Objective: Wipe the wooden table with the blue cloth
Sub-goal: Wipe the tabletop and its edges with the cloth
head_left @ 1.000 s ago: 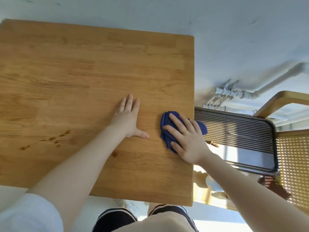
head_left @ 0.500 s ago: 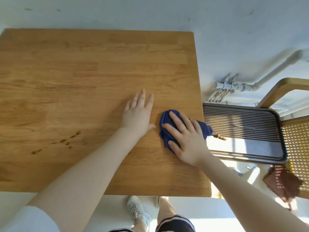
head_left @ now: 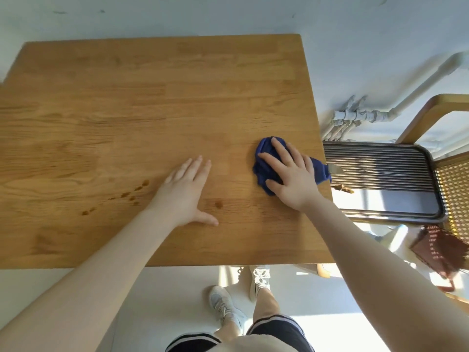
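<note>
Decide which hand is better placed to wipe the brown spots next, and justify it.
Right. The right hand already presses the blue cloth; the left hand lies bare beside the brown spots.

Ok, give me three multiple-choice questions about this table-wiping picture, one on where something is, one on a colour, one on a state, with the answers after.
1. Where on the table does the cloth lie?
A. near the right edge
B. at the far left corner
C. in the middle of the far edge

2. What colour is the cloth?
A. red
B. blue
C. white

3. How is the left hand placed?
A. gripping the cloth
B. lifted high above the table
C. flat on the wood with fingers straight

Answers:
1. A, since the cloth sits by the right edge, one corner reaching past it.
2. B, as dark blue fabric shows around the right hand, which presses on it.
3. C, because the left hand lies spread on bare wood, apart from the cloth, with brown spots to its left.
</note>
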Tool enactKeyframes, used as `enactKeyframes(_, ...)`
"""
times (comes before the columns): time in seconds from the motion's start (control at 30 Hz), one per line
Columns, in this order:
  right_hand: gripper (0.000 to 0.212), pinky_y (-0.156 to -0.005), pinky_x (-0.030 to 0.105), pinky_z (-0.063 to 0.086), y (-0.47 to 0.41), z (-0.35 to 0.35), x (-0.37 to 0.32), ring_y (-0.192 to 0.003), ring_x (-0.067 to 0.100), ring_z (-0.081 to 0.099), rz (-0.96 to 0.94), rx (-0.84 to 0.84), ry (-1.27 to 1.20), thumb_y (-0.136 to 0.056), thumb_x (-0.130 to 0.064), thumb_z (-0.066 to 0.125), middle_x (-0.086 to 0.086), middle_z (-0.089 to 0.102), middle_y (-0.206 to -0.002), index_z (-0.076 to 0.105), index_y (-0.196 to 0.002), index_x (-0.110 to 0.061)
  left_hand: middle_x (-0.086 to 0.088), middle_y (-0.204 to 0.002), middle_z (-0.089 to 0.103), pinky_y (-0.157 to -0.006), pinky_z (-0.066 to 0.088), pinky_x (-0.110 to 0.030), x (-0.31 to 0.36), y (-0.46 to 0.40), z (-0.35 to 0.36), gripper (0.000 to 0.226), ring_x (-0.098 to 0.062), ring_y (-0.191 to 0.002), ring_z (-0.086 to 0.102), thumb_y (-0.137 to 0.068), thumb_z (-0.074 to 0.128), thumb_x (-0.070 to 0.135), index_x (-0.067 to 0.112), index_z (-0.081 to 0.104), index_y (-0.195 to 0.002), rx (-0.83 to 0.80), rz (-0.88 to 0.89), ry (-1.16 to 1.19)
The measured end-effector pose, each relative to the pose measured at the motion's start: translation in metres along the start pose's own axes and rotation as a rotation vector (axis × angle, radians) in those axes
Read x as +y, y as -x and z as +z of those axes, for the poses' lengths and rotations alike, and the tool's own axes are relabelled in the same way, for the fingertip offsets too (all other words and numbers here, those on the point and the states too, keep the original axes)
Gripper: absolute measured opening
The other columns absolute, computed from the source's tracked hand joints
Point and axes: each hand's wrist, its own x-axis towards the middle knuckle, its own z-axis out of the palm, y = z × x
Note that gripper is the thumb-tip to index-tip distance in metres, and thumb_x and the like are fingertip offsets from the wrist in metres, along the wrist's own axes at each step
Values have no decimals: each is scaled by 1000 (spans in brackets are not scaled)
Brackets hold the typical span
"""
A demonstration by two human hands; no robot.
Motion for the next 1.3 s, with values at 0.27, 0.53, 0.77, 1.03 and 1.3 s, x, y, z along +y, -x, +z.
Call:
enactKeyframes(0.27, 48, -102, 40, 17, 66, 18, 5, -137, 26, 21, -270, 3, 127, -87, -51, 38, -2, 23, -152, 38, -133, -38, -16, -155, -17, -116, -4, -38, -12, 7, 17, 139, -27, -144, -10, -54, 60, 79, 5, -14, -146, -35, -112, -182)
enactKeyframes(0.53, 44, -108, 47, 13, 6, 21, -37, -142, 29, 10, 139, 111, 84, -95, -43, 33, -2, 12, -156, 31, -139, -41, -11, -156, -16, -116, -6, -36, -18, 12, 25, 138, -22, -145, -8, -53, 58, 81, 7, -11, -147, -1, -102, -120)
enactKeyframes(0.77, 44, -102, 45, 24, 49, 45, -66, -135, 33, 33, -359, 25, 174, -91, -48, 35, 2, 29, -151, 42, -134, -37, -12, -156, -14, -116, -5, -35, -18, 8, 27, 139, -22, -145, -6, -52, 63, 79, 7, -8, -148, 38, -97, -85)
enactKeyframes(1.03, 45, -110, 46, 9, -29, 33, -76, -143, 28, 5, -37, 10, 142, -96, -47, 30, -4, 5, -157, 26, -141, -42, -11, -155, -18, -117, -5, -35, -22, 10, 33, 139, -21, -145, -10, -53, 64, 77, 7, -11, -147, 63, -79, -34)
enactKeyframes(1.3, 46, -103, 49, 25, 16, 39, -69, -135, 36, 31, -444, -78, 200, -88, -42, 36, 2, 27, -152, 43, -133, -37, -10, -154, -22, -114, -9, -32, -29, 14, 31, 131, -20, -144, -14, -60, 62, 74, 10, -11, -148, 52, -57, 37)
